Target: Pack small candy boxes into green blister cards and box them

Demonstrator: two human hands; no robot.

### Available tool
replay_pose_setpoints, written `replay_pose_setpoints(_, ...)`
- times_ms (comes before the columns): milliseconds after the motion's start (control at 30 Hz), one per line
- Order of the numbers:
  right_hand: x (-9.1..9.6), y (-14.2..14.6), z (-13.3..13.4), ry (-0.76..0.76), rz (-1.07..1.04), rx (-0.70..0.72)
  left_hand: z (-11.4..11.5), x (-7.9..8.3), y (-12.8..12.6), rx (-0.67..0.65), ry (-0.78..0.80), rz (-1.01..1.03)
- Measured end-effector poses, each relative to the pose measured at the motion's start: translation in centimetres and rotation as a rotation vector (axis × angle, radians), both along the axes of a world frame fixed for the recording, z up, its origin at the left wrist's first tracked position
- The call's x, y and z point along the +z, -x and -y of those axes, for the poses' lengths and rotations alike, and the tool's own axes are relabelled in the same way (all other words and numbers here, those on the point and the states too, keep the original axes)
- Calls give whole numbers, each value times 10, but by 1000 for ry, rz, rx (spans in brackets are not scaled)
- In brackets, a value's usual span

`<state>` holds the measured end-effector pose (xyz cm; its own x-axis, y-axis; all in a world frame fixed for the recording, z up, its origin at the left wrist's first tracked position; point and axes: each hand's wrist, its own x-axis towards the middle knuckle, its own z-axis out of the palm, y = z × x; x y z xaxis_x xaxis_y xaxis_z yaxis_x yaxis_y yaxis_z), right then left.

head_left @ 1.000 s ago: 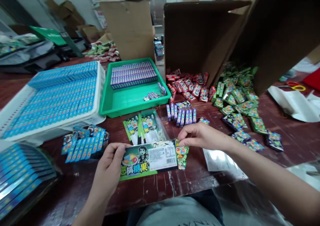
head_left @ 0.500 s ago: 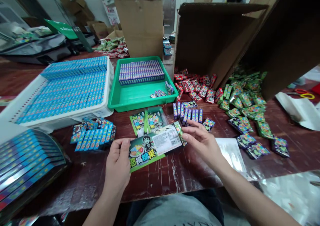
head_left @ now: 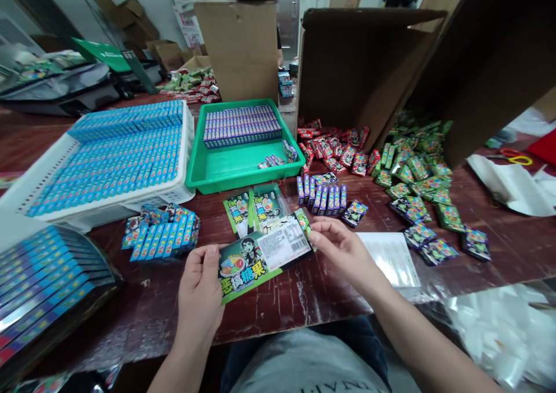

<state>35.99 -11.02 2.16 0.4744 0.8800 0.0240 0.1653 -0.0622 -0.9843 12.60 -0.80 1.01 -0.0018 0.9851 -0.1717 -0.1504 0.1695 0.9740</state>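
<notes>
A glossy, flat rectangular candy packet with a white barcode label is gripped at both ends, left hand and right hand pinching it just above the scuffed dark-red wooden surface, near small cardboard boxes.

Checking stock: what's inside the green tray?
Purple boxes in packed rows fill the tray's far half; a few loose ones lie at right. Anything under the rows is hidden.

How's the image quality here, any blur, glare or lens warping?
Head view: even indoor light; the printed bag between left hand and right hand is sharp; the wide lens stretches the white basket at the edge; clear plastic bottom right looks smeared.
</notes>
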Motion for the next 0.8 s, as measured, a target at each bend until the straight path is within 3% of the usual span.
replay_pose_setpoints(100,7,-11,1,65,-85,104,-1,-4,11,-11,-18,-51)
replay_pose_setpoints(200,24,-37,5,52,-128,110,-10,-6,27,25,-39,-106)
replay_pose_setpoints(267,37,-54,6,81,-14,168,-16,-5,36,51,-54,-131)
replay_pose_setpoints(367,48,-68,1,130,217,393,-22,-2,41,18,-58,-158)
replay_pose_setpoints(433,47,-69,-7,129,253,473,-20,-1,39,-36,-79,-191)
replay_pose_setpoints(533,41,-64,-19,120,185,471,-14,-2,34,-90,-111,-221)
replay_pose_setpoints(667,33,-60,-30,80,179,456,-7,-2,26,-144,15,-144)
replay_pose_setpoints(800,30,-49,-28,-34,300,524,-6,2,18,-74,72,-58)
